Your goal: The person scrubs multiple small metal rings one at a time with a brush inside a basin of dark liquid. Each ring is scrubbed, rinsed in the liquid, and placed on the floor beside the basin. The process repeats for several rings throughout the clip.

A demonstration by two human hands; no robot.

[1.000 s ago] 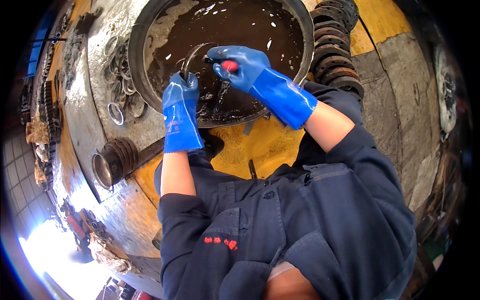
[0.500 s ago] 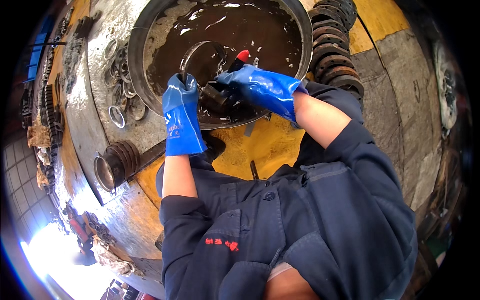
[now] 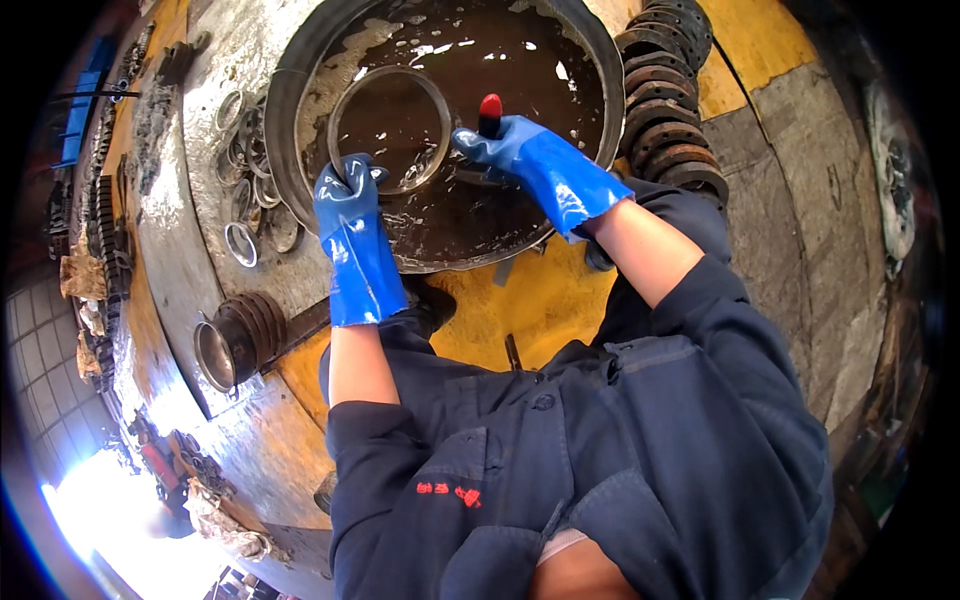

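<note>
Both my hands wear blue rubber gloves over a wide round metal basin [image 3: 283,130] of dark liquid. My left hand [image 3: 348,195] is closed on the near left edge of a thin metal ring [image 3: 446,112], whose round opening faces up above the liquid. To its right, my right hand [image 3: 515,150] is wrapped round a black handle with a red tip [image 3: 490,108]. The tip sticks up past the fingers; the tool's other end is hidden, so its kind cannot be told. That hand is apart from the ring, near its right edge.
Several loose metal rings [image 3: 240,243] lie left of the basin. A stack of ribbed metal cylinders [image 3: 225,350] rests at the near left. Along the basin's right side runs a row of rusty discs [image 3: 665,125]. Yellow floor [image 3: 520,310] shows between my legs.
The ring has turned from tilted to nearly flat toward view, its full circle now showing. My right hand has drawn slightly right, away from it, with the red-tipped tool.
</note>
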